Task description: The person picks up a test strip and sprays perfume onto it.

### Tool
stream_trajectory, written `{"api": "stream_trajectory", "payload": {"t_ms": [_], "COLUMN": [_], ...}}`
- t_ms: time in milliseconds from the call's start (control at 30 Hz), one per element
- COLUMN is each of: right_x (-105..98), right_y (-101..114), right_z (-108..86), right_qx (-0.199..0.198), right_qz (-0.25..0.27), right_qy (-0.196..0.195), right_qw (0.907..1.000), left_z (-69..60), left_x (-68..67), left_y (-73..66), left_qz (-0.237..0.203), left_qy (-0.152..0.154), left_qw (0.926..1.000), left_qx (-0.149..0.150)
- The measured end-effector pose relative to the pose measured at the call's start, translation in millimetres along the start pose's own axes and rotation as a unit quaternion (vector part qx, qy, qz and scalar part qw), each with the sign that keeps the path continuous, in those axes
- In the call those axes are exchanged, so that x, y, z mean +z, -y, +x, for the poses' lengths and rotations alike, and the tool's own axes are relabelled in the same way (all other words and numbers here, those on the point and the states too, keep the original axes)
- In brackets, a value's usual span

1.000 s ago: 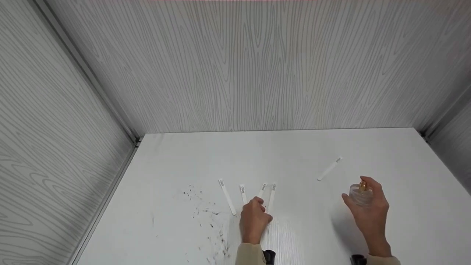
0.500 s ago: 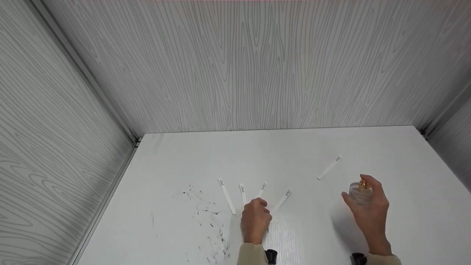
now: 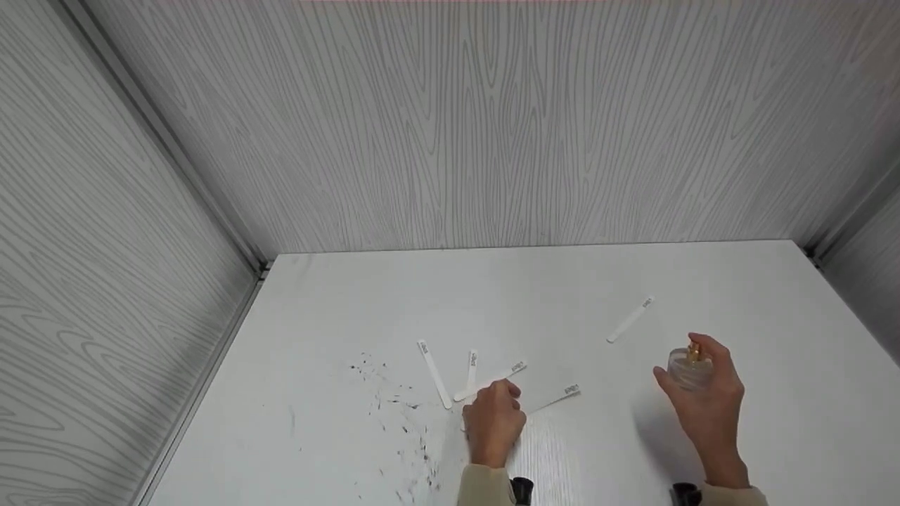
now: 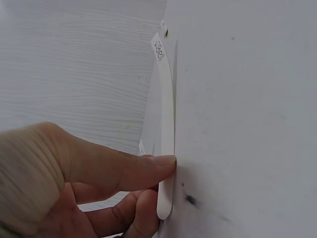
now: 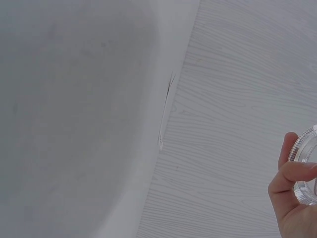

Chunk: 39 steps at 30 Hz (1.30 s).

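Observation:
In the head view my left hand (image 3: 494,424) is low over the table, pinching a white paper strip (image 3: 555,402) whose printed end points right. The left wrist view shows the thumb and fingers of that hand (image 4: 106,173) on the slightly bent strip (image 4: 168,109), near its rounded end. Just beyond the knuckles a second strip (image 3: 519,367) lies slanted, by the lower end of a third strip (image 3: 472,369). My right hand (image 3: 710,407) holds a clear round glass bottle (image 3: 689,374) with a gold sprayer, index finger on its top.
Another strip (image 3: 434,374) lies left of the group. A separate strip (image 3: 631,320) lies farther back on the right. Dark marks dot the white table (image 3: 330,309) left of my left hand. Wood-patterned panels (image 3: 450,140) stand behind and at both sides.
The pinched strip's printed end has swung right and toward me. The strip beside it has turned clockwise, and the short-looking one has shifted slightly right. My right hand has stayed about still.

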State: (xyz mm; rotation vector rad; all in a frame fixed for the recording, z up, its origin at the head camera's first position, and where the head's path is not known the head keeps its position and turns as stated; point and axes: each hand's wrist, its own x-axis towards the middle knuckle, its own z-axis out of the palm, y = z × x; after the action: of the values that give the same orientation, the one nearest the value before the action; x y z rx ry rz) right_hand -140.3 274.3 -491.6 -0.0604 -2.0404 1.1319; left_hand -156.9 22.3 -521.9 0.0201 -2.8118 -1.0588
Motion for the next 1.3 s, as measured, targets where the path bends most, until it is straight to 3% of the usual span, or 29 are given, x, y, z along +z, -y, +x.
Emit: {"api": "stream_trajectory", "payload": {"t_ms": [167,300,433,567,800,900,1033,1100,1200,1300], "right_x": [-0.3,-0.5,0.1,1.0,1.2,0.3,0.1,0.6,1.9,2.8], "right_y": [0.1,-0.3,-1.1,-2.1,-3.5,-3.2,-3.1,-3.7,-4.9,-5.3], "right_z": [0.3,0.8,1.4,1.7,0.6,-1.0,-3.0,-3.5,-2.9,-1.3], "right_qx": [0.003,0.002,-0.004,-0.001,0.01,0.014,0.018,0.016,0.004,-0.007], "right_qz": [-0.01,-0.012,-0.006,-0.005,0.002,0.001,-0.004,-0.005,-0.003,-0.002], "right_qy": [0.001,0.001,0.002,0.0,0.002,0.004,0.003,0.002,0.004,0.008], "right_qw": [0.9999,0.9999,1.0,1.0,0.9999,0.9999,0.9998,0.9999,1.0,0.9999], "left_z": [-0.6,-0.1,2.3,6.2,11.4,12.2,12.0,11.4,10.8,10.6], "left_x": [1.6,1.3,0.3,-1.3,0.2,3.4,7.1,8.6,10.5,11.9], "left_y": [0.1,1.2,4.3,5.6,1.1,-2.9,-10.0,-13.5,-18.5,-23.3], "left_qz": [0.026,0.018,-0.051,-0.138,-0.186,-0.234,-0.317,-0.337,-0.349,-0.351], "left_qy": [0.005,0.02,0.048,0.079,0.094,0.12,0.171,0.189,0.204,0.211], "left_qw": [0.9993,0.9989,0.9967,0.9867,0.9769,0.9643,0.9329,0.9223,0.9146,0.9122], "left_qx": [0.024,0.039,0.04,0.034,0.049,0.032,-0.007,-0.017,-0.018,-0.012]}}
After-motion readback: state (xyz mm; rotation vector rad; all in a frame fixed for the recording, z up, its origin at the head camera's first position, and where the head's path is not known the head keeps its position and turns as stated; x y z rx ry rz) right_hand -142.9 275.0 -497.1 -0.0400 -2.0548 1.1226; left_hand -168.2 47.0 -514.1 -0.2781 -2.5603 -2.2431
